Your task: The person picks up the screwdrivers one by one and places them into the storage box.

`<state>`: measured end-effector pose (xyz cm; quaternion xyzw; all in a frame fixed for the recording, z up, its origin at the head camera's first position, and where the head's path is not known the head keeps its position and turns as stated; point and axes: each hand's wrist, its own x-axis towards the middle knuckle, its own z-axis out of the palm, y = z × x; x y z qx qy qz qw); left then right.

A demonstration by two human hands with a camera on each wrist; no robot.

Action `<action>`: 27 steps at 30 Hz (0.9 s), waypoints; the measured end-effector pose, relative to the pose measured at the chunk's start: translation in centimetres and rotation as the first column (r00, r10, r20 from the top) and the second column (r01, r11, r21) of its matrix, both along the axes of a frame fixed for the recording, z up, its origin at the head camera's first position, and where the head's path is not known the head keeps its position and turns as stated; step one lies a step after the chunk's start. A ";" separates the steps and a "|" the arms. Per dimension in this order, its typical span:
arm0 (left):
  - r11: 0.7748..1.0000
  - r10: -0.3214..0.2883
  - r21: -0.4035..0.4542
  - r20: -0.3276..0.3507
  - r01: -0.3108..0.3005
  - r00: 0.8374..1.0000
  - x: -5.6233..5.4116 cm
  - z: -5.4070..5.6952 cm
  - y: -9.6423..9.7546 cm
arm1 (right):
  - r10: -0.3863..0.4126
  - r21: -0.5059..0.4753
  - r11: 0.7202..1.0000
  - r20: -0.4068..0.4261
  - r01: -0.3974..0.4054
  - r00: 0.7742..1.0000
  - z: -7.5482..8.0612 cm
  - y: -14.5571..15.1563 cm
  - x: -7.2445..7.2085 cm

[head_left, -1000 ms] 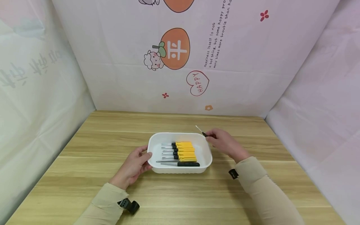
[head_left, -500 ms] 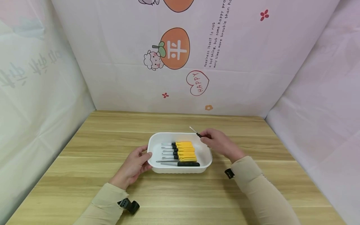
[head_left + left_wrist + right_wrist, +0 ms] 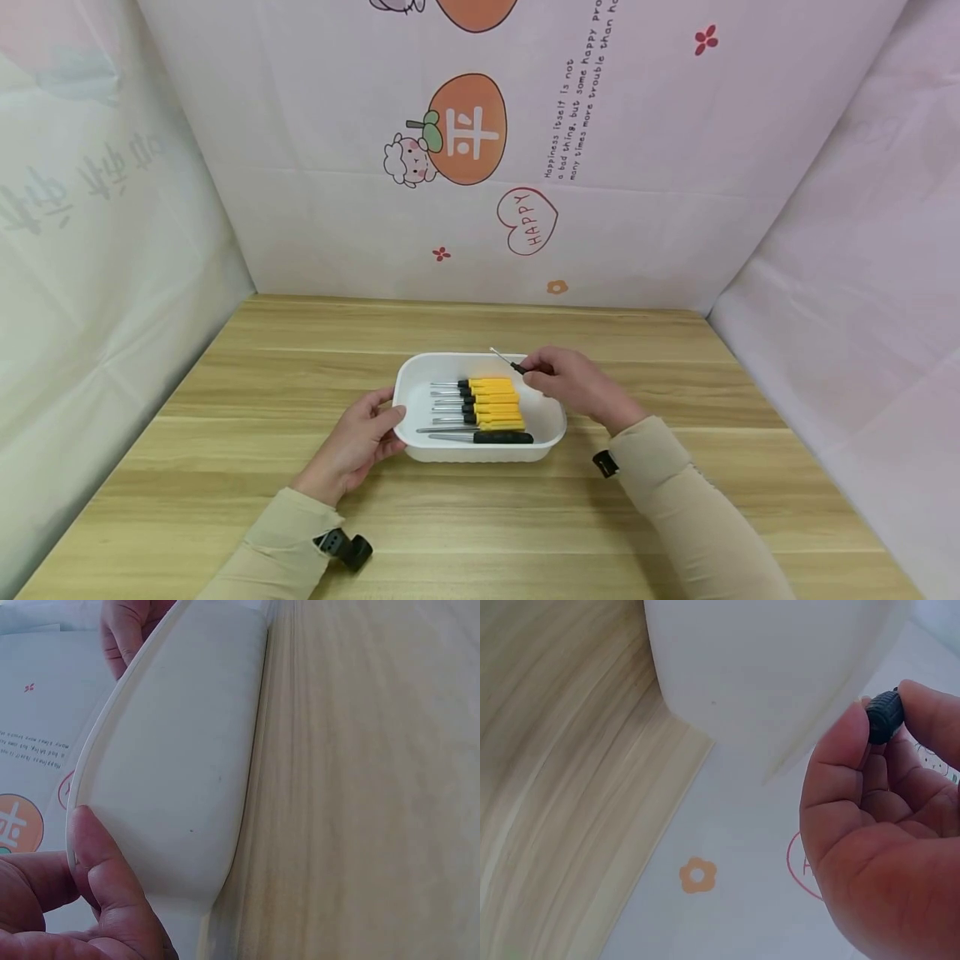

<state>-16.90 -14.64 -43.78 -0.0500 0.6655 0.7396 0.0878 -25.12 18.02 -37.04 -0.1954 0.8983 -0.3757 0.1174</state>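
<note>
My left hand (image 3: 358,440) grips the left end of a white plastic tray (image 3: 480,456), with the thumb over its rim. Inside lie several yellow-handled screwdrivers (image 3: 495,398) in a stacked row, their shafts to the left. Nearest the front wall lies a black-handled screwdriver (image 3: 504,437). Over the tray's back right corner, my right hand (image 3: 576,385) pinches another screwdriver (image 3: 517,367), its metal shaft slanting up to the left. The ridged black handle end (image 3: 886,718) pokes out between thumb and fingers in the right wrist view.
The tray stands mid-way on a wood-grain table (image 3: 480,533). A printed white cloth (image 3: 637,233) rises behind the table, and pale cloths hang at both sides. Each cuff carries a small black wrist device, such as the one at the left cuff (image 3: 343,548).
My right hand has moved left and slightly down with the screwdriver, from beside the tray's back right corner to over it. The left hand and tray have stayed put.
</note>
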 end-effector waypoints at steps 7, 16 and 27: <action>1.000 0.001 -0.001 -0.002 -0.001 1.000 0.0 0.0 0.0 | 0.023 0.054 0.998 -0.022 -0.022 0.999 -0.1 -0.8 0.2; 1.000 -0.002 -0.007 -0.007 0.002 1.000 0.1 0.1 0.0 | 0.128 0.087 0.988 -0.032 -0.124 0.991 -0.5 -1.2 0.6; 1.000 0.001 0.002 -0.006 -0.001 1.000 0.0 0.0 0.0 | 0.217 0.157 0.964 -0.002 -0.214 0.976 -0.4 -2.2 1.1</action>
